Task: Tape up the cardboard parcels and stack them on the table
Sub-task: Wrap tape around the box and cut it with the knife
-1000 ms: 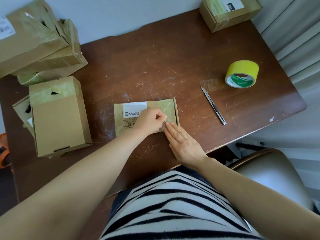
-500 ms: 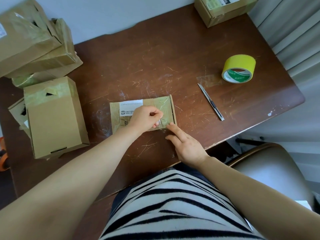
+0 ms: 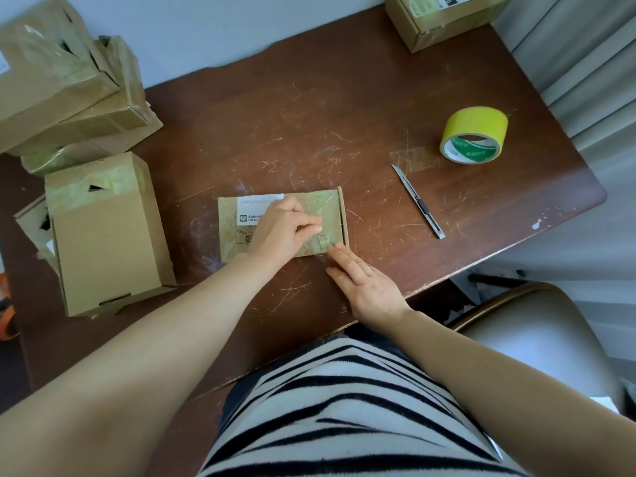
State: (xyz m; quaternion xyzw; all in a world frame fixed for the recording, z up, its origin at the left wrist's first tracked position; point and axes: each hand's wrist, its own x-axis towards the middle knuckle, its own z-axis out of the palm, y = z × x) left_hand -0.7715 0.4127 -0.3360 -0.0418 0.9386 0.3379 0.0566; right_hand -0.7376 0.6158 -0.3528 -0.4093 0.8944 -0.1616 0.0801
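A small flat cardboard parcel (image 3: pixel 323 210) with a white label lies on the brown table (image 3: pixel 309 125) in front of me. My left hand (image 3: pixel 284 228) rests on top of it, and its curled fingers pinch a strip of clear tape (image 3: pixel 319 243) near the parcel's near right corner. My right hand (image 3: pixel 364 285) lies flat on the table with straight fingers. Its fingertips touch the parcel's near edge right below the tape.
A yellow tape roll (image 3: pixel 474 134) and a utility knife (image 3: pixel 418 201) lie to the right. A labelled box (image 3: pixel 444 18) sits at the far right corner. Taped boxes (image 3: pixel 103 235) and a stack (image 3: pixel 62 94) stand at the left. A chair (image 3: pixel 537 342) is at my right.
My right hand slid back along the parcel's near edge and now lies flat with fingertips at its corner. My left hand's fingers stretched out to the right over the tape.
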